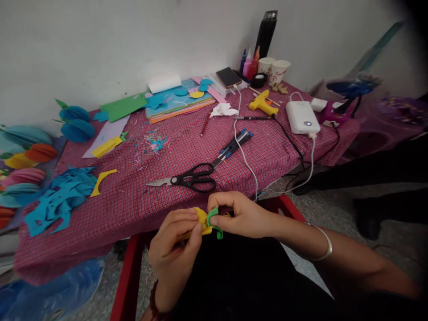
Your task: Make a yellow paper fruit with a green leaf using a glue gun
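Note:
My left hand is closed on a folded yellow paper piece, its thumb and fingers pressing from both sides. Against the right end of that piece, my right hand pinches a curled green paper strip. Green and yellow touch between the two hands, in front of the body and just off the table's near edge. Fingers partly hide where they meet. Black-handled scissors lie on the table just beyond the hands.
On the checked tablecloth lie blue scraps, a yellow glue gun, a white power bank with cables, a phone and coloured sheets. Paper fruit shapes stand left. Two cups and a black bottle stand at the back.

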The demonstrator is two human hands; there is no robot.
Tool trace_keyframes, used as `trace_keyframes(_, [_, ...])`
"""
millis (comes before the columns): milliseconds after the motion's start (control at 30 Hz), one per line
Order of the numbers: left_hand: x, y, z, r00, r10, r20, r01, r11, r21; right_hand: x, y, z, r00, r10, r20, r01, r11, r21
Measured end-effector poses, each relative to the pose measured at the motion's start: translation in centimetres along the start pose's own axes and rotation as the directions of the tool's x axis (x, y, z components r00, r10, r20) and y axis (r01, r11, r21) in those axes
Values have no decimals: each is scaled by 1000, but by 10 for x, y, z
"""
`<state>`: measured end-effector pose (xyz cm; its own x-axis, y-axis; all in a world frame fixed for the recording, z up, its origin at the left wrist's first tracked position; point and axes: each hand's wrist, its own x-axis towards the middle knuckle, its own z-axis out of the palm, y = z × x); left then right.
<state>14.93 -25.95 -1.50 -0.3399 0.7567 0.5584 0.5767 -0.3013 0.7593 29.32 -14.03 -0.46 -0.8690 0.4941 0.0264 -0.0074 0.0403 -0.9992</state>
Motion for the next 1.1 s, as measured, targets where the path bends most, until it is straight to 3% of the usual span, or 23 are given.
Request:
trace_keyframes(367, [2,-4,-3,984,174,42,-176,983,59,5,9,5,974,218,54,-222,896,385])
trace_keyframes(833, [2,-9,-3,969,249,-8,-247,966,74,4,11,12,950,298,90,-278,683,676])
trace_keyframes(1100, [-4,-13,5,929,327,-172,-285,931,230,5,17,31,954,299,20,-178,509,842])
